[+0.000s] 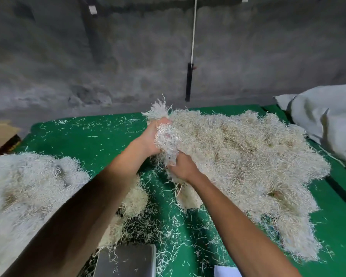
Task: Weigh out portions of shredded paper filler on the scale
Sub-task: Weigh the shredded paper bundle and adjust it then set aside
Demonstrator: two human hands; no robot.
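left hand (pixel 151 137) and right hand (pixel 183 168) gripping shredded paper clump (pixel 167 136), above green table (pixel 92 136)

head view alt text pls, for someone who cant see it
Both hands, left and right, grip a clump of shredded paper pulled from a big pile on a green table. A metal scale sits at the near edge, only stray shreds on it.

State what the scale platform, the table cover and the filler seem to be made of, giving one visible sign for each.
Scale platform: probably brushed steel, a grey, dully reflective flat plate.
Table cover: likely felt or matte fabric, an even green without shine.
Filler: shredded paper, thin, crinkled, off-white strips.
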